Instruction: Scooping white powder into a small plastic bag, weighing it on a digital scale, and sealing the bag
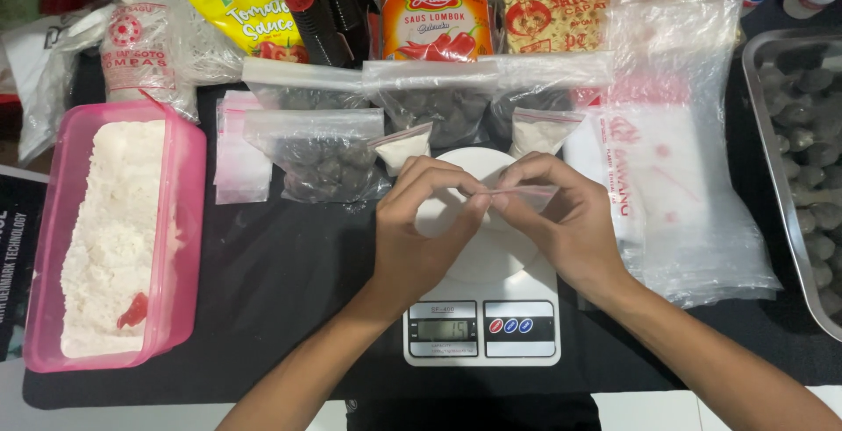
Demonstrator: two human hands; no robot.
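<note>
Left hand (421, 220) and right hand (561, 212) above white kitchen scale (481, 308), fingertips of both pinched shut on small clear zip bag (524, 192).

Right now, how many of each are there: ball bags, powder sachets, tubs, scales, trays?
Ball bags: 4
Powder sachets: 2
Small bag pinched by left hand and right hand: 1
Pink tub: 1
Scale: 1
Tray: 1
Total: 10

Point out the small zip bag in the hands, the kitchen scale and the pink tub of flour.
small zip bag (524, 192): head view, on its sealed top strip.
kitchen scale (481, 330): head view, on its front panel.
pink tub (186, 220): head view, on its right wall.
</note>
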